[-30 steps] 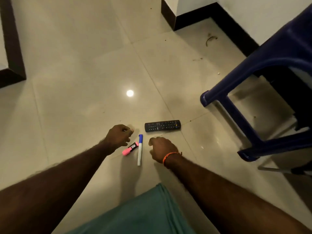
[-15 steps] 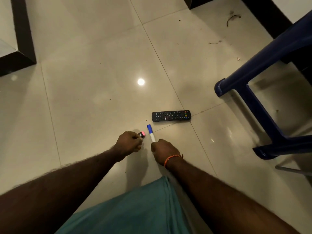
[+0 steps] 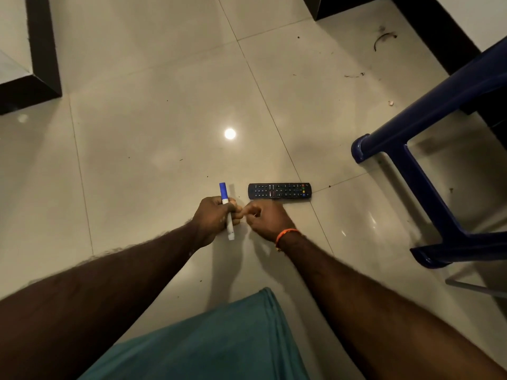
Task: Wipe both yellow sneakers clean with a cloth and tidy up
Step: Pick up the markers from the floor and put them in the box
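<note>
A person's left hand (image 3: 212,218) gripped a blue-capped marker (image 3: 226,212), its long axis pointing away from the body, while the right hand (image 3: 264,218) hung beside it, fingers curled and apparently empty. A remote control (image 3: 279,191) lay crosswise on the floor (image 3: 153,133) just beyond, nearer the right hand. Neither sneakers nor cloth were in view

bare forearms; orange wristband (image 3: 285,235) on right wrist; teal garment (image 3: 219,341)
</note>
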